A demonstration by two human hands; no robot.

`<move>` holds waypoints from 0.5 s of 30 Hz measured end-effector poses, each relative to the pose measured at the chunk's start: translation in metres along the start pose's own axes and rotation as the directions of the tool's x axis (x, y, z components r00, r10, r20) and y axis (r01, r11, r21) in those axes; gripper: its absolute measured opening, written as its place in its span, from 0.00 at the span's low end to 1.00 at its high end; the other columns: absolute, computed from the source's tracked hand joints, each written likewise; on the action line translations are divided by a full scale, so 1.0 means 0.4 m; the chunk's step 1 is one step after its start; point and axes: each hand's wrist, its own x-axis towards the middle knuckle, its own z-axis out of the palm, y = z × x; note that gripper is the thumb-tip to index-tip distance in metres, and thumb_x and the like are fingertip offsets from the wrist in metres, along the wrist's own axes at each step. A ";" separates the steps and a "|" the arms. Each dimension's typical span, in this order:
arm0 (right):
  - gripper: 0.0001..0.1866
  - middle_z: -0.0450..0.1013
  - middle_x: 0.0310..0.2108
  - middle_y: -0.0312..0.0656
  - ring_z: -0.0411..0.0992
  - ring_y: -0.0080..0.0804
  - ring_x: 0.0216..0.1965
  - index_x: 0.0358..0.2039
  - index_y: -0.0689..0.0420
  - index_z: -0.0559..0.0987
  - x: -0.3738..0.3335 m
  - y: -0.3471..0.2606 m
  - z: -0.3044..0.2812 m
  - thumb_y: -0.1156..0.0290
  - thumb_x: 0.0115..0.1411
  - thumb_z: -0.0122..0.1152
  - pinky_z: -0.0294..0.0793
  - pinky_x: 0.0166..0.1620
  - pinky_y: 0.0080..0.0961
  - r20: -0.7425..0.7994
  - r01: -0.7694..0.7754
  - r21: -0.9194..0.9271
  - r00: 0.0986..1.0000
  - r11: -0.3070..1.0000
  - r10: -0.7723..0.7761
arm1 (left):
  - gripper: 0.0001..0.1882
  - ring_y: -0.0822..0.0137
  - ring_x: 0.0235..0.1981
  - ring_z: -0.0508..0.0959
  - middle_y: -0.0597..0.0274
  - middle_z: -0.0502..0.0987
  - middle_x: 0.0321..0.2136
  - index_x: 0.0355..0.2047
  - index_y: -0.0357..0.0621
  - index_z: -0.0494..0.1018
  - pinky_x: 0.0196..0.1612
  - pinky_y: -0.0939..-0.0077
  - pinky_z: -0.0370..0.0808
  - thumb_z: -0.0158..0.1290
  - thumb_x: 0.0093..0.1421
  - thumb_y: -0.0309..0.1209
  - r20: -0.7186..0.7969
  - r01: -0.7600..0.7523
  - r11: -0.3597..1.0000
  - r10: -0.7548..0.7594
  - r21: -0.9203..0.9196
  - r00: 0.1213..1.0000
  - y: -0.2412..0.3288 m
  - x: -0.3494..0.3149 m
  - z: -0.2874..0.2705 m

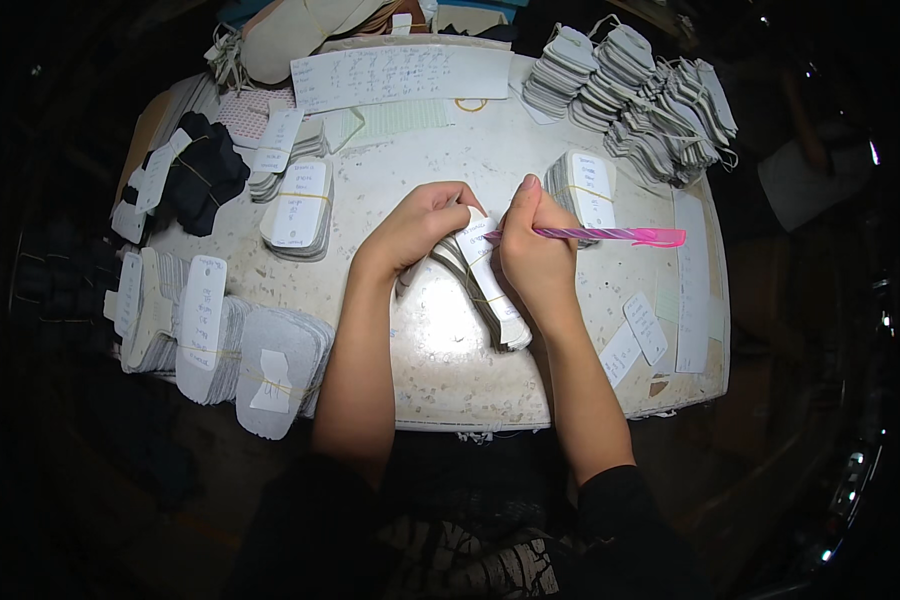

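Observation:
At the middle of the table, my left hand (416, 228) is closed on the upper end of a narrow bundle of cut pieces (507, 333) that lies at a slant. A white handwritten label (481, 268) sits on top of the bundle, with a thin rubber band around both. My right hand (540, 252) is closed around a pink pen (610, 235). The pen's tip end is at the label's upper part, and its capped end sticks out to the right. Behind my right hand stands a banded grey stack with a white label (592, 190).
Another labelled stack (302, 205) stands left of my hands. Grey banded bundles (288, 345) line the left edge, near dark cut pieces (208, 170). Tied grey bundles (620, 80) crowd the back right. A written paper strip (400, 78) lies at the back, loose labels (644, 328) at right.

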 end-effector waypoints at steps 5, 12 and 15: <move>0.29 0.65 0.14 0.37 0.60 0.22 0.19 0.20 0.62 0.71 0.006 0.008 -0.013 0.59 0.79 0.45 0.61 0.25 0.29 -0.016 -0.026 0.087 0.999 0.996 0.028 | 0.13 0.83 0.21 0.66 0.74 0.73 0.23 0.37 0.42 0.78 0.20 0.84 0.58 0.50 0.56 0.34 -0.004 0.001 1.000 -0.001 0.000 1.000 0.004 -0.001 0.002; 0.32 0.63 0.14 0.32 0.58 0.18 0.18 0.20 0.57 0.70 0.027 -0.015 -0.083 0.51 0.80 0.40 0.59 0.25 0.23 -0.034 0.027 0.198 0.999 0.980 -0.021 | 0.13 0.82 0.20 0.65 0.72 0.73 0.22 0.36 0.40 0.78 0.19 0.84 0.57 0.50 0.55 0.33 -0.026 -0.033 0.999 0.033 -0.002 0.999 0.011 -0.002 0.002; 0.31 0.62 0.14 0.32 0.58 0.18 0.17 0.20 0.57 0.69 0.038 -0.015 -0.100 0.52 0.80 0.38 0.58 0.24 0.20 -0.094 0.049 0.271 0.995 0.961 -0.024 | 0.11 0.82 0.18 0.64 0.71 0.73 0.22 0.35 0.40 0.77 0.19 0.84 0.57 0.49 0.55 0.31 -0.126 -0.047 0.994 0.034 -0.098 0.991 0.010 -0.006 -0.002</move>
